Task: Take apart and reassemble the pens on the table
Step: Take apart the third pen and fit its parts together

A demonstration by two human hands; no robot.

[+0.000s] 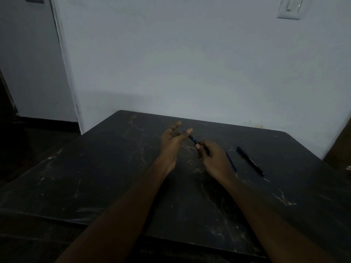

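A dark pen with a blue end (pixel 192 138) is held between both hands above the middle of the black table (pixel 95 177). My right hand (pixel 212 156) grips its near end with the fingers closed round the barrel. My left hand (pixel 172 139) is palm up with fingers spread, and its fingertips touch the pen's far blue end. A thin dark refill (pixel 230 161) lies on the table just right of my right hand. Farther right lies a whole dark pen (pixel 250 161), pointing diagonally.
The scratched black table stands against a pale wall (pixel 190 63). Its far edge runs just behind my hands. A dark floor and a doorway lie to the left. A light switch (pixel 289 6) is on the wall at the top right. The room is dim.
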